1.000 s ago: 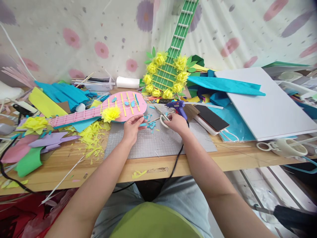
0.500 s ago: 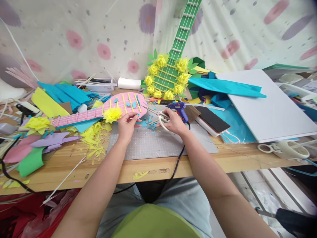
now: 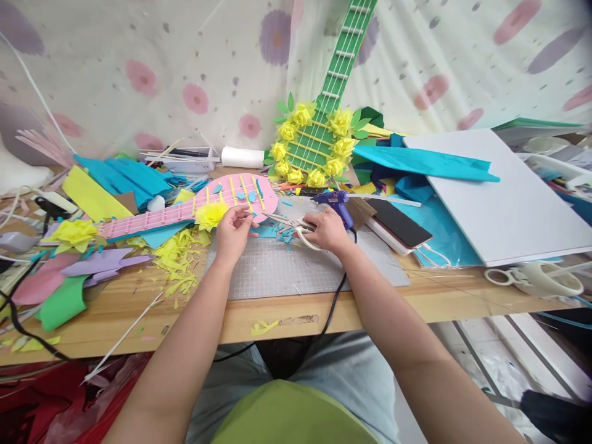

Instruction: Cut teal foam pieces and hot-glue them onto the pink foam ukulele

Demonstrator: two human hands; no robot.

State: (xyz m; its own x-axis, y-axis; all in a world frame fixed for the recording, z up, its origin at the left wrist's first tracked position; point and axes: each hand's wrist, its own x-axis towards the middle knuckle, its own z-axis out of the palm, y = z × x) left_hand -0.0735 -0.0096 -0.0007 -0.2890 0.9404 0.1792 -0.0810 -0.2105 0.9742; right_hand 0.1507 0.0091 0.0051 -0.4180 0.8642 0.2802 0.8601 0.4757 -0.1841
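Observation:
My right hand (image 3: 327,228) is closed round the cream handles of a pair of scissors (image 3: 292,223), whose blades point left toward my other hand. My left hand (image 3: 235,229) pinches a tiny piece of blue paper (image 3: 253,214) between thumb and fingers, close to the blade tips. Just behind it lies a pink paper guitar (image 3: 245,188) with yellow strips, blue leaf shapes and a yellow paper flower (image 3: 211,215). Blue paper scraps (image 3: 284,233) are scattered under the scissors on a grey cutting mat (image 3: 277,271).
A green paper guitar (image 3: 311,145) ringed with yellow flowers leans at the back. A purple glue gun (image 3: 340,206) lies right of the scissors, its black cord crossing the mat. Beyond are a black phone (image 3: 398,222) and a white board (image 3: 499,203). Yellow shreds (image 3: 178,262) lie at left.
The scissors have turned slightly and their blades now sit lower, nearer the blue piece in my left hand. My left hand has shifted slightly left; the guitars stay in place.

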